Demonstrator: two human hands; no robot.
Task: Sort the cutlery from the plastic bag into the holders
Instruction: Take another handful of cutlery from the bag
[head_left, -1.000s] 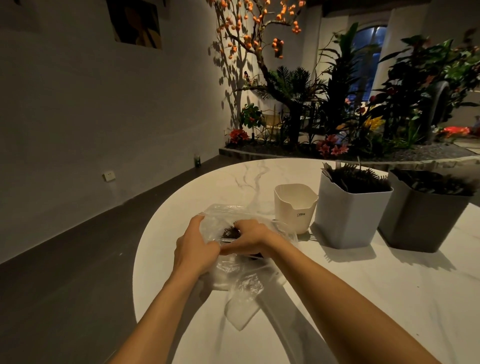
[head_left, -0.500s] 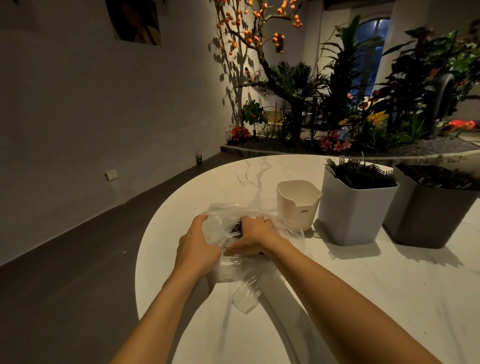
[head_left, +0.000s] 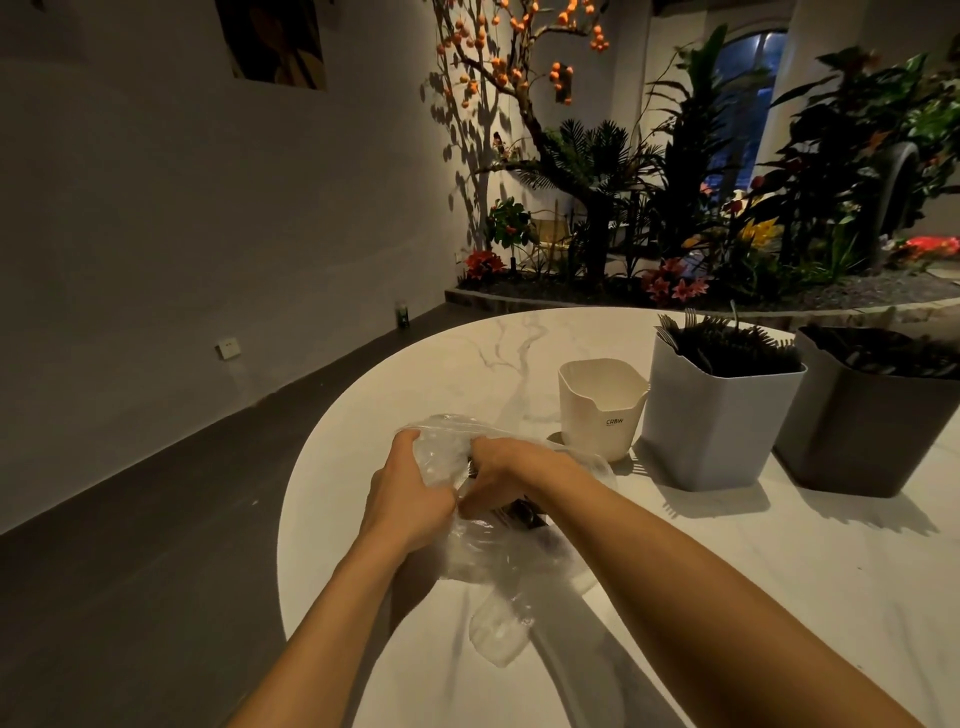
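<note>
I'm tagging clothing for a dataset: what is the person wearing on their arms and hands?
Nothing visible: the left hand and right hand are bare, without gloves, and both forearms are uncovered with no sleeves, watch or bracelet in view.

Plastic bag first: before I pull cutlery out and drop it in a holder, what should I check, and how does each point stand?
1. Left hand holds the plastic bag steady: ok, its fingers grip the film.
2. Right hand has hold of the cutlery: cannot tell, the film and fingers hide the grasp.
3. Type of piece identified: cannot tell, only a dark bundle shows.
4. White holder free to receive: ok, its visible inside looks empty.
5. Light grey holder: ok, upright, already holds forks.
6. Dark grey holder: ok, upright; contents too dark to name.
</note>
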